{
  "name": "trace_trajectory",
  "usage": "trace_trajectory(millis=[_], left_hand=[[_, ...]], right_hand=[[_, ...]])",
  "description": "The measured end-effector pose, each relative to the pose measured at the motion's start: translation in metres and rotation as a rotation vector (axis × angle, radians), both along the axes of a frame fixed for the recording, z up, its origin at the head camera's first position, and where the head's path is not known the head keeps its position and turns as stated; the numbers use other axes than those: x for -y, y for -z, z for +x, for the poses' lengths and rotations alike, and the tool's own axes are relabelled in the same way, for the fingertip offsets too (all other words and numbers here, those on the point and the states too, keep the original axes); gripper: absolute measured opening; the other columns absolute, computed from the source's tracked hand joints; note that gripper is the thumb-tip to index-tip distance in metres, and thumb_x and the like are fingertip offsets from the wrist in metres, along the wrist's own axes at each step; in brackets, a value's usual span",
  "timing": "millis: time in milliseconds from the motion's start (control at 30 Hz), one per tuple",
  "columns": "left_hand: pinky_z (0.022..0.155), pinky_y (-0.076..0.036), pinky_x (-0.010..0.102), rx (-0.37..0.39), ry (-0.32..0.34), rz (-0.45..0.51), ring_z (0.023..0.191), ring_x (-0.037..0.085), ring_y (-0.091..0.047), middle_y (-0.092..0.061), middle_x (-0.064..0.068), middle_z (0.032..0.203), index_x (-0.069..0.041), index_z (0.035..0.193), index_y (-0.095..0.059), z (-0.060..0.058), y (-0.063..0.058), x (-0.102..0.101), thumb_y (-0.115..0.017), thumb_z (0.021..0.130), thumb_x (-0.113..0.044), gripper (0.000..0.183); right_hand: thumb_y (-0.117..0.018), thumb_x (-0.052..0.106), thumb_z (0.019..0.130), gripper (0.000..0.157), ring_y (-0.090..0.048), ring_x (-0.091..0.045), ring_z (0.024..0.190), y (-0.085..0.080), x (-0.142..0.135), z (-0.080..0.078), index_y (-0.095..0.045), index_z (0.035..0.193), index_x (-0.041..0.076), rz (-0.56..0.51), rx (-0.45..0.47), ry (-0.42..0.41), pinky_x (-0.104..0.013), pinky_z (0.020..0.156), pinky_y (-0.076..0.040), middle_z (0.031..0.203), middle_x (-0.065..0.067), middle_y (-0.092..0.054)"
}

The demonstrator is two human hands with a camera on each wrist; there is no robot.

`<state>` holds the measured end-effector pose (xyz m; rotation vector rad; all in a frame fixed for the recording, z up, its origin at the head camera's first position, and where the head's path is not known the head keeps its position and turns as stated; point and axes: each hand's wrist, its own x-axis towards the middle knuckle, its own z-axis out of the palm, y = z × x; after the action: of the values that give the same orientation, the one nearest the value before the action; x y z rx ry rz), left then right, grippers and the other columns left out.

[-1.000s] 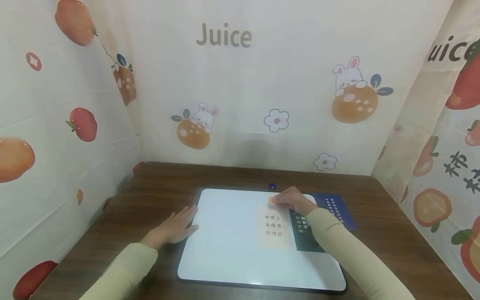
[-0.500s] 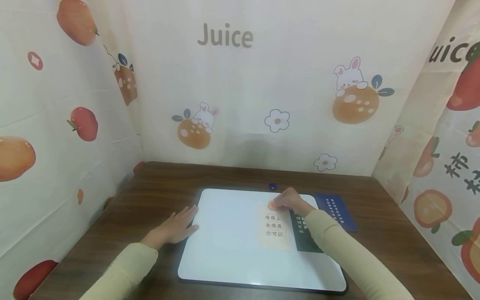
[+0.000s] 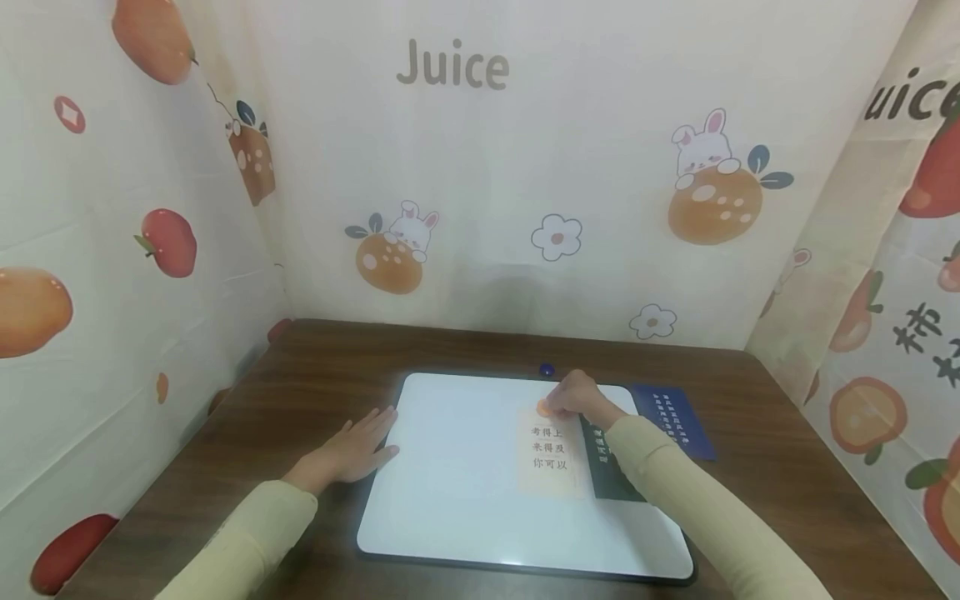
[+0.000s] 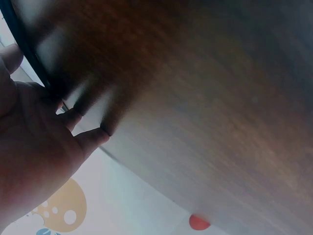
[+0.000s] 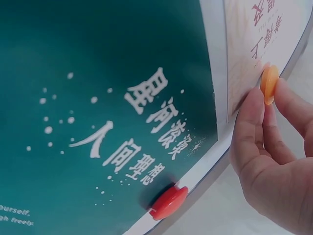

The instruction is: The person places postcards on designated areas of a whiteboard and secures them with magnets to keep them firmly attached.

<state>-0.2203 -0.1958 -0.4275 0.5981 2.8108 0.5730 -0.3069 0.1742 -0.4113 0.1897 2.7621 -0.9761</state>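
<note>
We see the right hand (image 3: 579, 395) pinching an orange button (image 5: 269, 84), thumb and fingers clamped on its sides, at the upper edge of a cream card (image 3: 551, 482). That card lies upon a whiteboard (image 3: 442, 475), right of its middle, and we can read three short rows of dark characters on it. We cannot tell whether the button sits flat against the card. Just beside the cream card lies a green card (image 5: 98, 171) with white lettering, partly hidden from above by the right forearm; from the right wrist we find a red button (image 5: 169, 202) at its top edge. Our left hand (image 3: 352, 451) grips nothing: its fingers are straight and spread apart, resting at the board's left edge. The board lies flat on a brown wooden table (image 3: 225, 475). Near its far right corner we see a blue card (image 3: 681, 421) with white writing, and behind its far edge a small blue button (image 3: 547, 369). A pale cloth (image 3: 480, 158) printed with fruit and rabbits hangs behind.
</note>
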Motion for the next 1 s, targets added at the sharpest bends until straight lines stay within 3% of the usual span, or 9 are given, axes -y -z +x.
trace_trajectory(millis=[300, 533, 767, 1000], left_hand=[[0.108, -0.007, 0.065, 0.003, 0.017, 0.010, 0.142, 0.041, -0.010, -0.018, 0.021, 0.155, 0.003, 0.149, -0.022, 0.0020, -0.0042, -0.0020, -0.046, 0.100, -0.033, 0.065], [0.108, -0.006, 0.065, 0.005, 0.012, 0.028, 0.142, 0.042, -0.010, -0.018, 0.022, 0.155, 0.004, 0.148, -0.023, 0.0021, -0.0034, -0.0016, -0.047, 0.100, -0.032, 0.065], [0.108, -0.007, 0.065, -0.010, 0.008, 0.011, 0.142, 0.042, -0.010, -0.017, 0.021, 0.155, 0.003, 0.149, -0.021, 0.0019, 0.0022, -0.0009, -0.046, 0.100, -0.034, 0.066], [0.109, -0.006, 0.064, -0.002, -0.008, 0.023, 0.143, 0.040, -0.009, -0.018, 0.019, 0.156, 0.001, 0.149, -0.023, 0.0034, -0.0019, -0.0016, -0.047, 0.100, -0.034, 0.066]], right_hand=[[-0.075, 0.015, 0.079, 0.024, -0.060, -0.022, 0.070, -0.0012, 0.0000, -0.0037, -0.072, 0.093, -0.003, 0.001, -0.008, -0.023, -0.030, 0.063, -0.047, 0.080, -0.010, -0.067], [-0.074, 0.014, 0.080, 0.020, -0.052, -0.017, 0.058, 0.0005, 0.0022, -0.0050, -0.072, 0.093, -0.002, 0.032, -0.002, -0.016, -0.027, 0.056, -0.044, 0.074, -0.009, -0.064], [-0.075, 0.014, 0.080, 0.023, -0.059, -0.021, 0.068, -0.0009, 0.0037, -0.0018, -0.072, 0.096, -0.002, 0.050, -0.019, -0.018, -0.029, 0.062, -0.047, 0.079, -0.009, -0.066], [-0.078, 0.017, 0.079, 0.027, -0.061, -0.024, 0.076, 0.0021, 0.0035, -0.0036, -0.073, 0.099, 0.000, 0.068, -0.025, 0.007, -0.030, 0.067, -0.049, 0.086, -0.010, -0.067]])
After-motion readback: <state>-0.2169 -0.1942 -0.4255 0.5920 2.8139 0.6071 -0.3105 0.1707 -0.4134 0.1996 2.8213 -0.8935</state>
